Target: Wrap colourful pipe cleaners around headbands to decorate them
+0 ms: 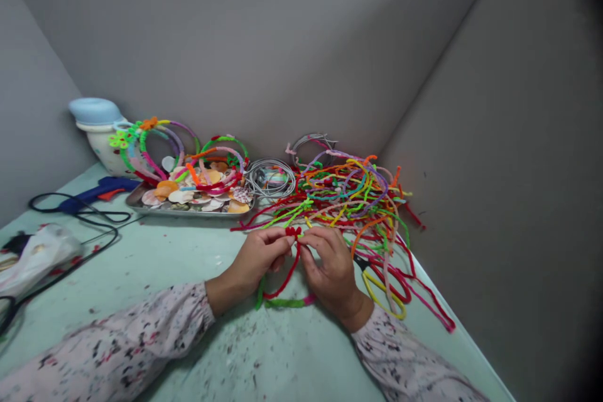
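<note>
Nearer than the metal tray (188, 212) and rightward, left hand (257, 257) and right hand (332, 267) pinch a red fuzzy stem (296, 260). Probably light, soft, bendable; best gripped at its folds.

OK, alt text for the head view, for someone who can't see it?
A person's left hand pinches a bunched red fuzzy stem, the right hand touching it, above a pale green table. Behind, colourful hoops rest on and around a tray of shells; right of it lies a heap of fuzzy stems, with scissors nearer.
</note>
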